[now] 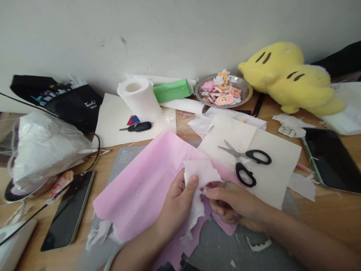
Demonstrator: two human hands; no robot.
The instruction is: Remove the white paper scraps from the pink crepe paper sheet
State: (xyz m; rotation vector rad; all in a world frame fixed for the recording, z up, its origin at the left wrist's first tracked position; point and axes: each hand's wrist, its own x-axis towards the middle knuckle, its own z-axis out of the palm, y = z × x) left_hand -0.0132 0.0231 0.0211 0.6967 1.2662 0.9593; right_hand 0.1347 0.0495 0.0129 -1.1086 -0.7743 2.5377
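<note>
Pinching a torn white paper piece [207,172] w/ both hands, above a pink paper sheet [141,184] & a grey cutting mat [222,246] on the desk [338,212]. L hand [179,197] has the paper's left side: thumb flat on the front, other fingers curled behind, paper clamped btwn. R hand [229,201] is at its ragged right edge, thumb & index brought together there, other fingers folded under; can't tell how much paper is btwn those tips. So the paper sits mostly btwn the 2 hands, top edge poking up past the L thumb, a torn strip hanging below. Just past the R hand: black-handled scissors [241,155], blades apart, lying on cream paper [278,162]. Behind, L to R: black marker case [81,103], car key [140,127], white paper roll [142,103] standing, green roll [173,90] on its side, metal bowl [248,95] w/ small colored cutouts [225,99], yellow plush toys [306,84]. Far L: plastic bag [50,143] w/ white stuff in it, above a dark-screened phone [69,212]; another dark-screened device [334,160] lies far R, nr white paper scraps [304,186].
</note>
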